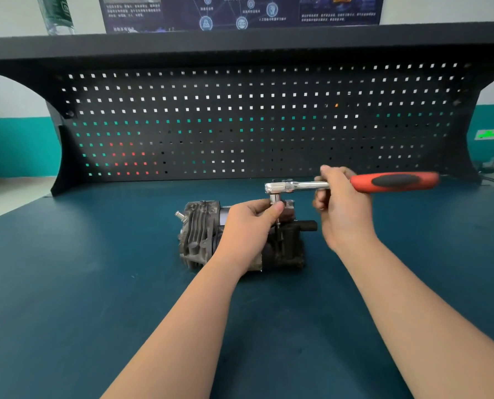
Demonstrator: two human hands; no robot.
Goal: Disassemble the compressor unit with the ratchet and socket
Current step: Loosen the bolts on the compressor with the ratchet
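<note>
while gripped, ratchet (352, 184) level, handle rightward, socket (275, 198) down

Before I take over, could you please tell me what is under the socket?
A thin bolt shank runs down from the socket into the compressor unit. The left hand's fingers hide the bolt head.

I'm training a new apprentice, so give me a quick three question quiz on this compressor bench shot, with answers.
1. True or false: the ratchet lies flat on the bench mat.
2. Which hand pinches the socket? A left, B right, C neither.
3. Fill in: the ratchet grip is black and ____.

Key:
1. False; the right hand holds it above the compressor unit.
2. A; the left hand pinches it.
3. Red.
</note>
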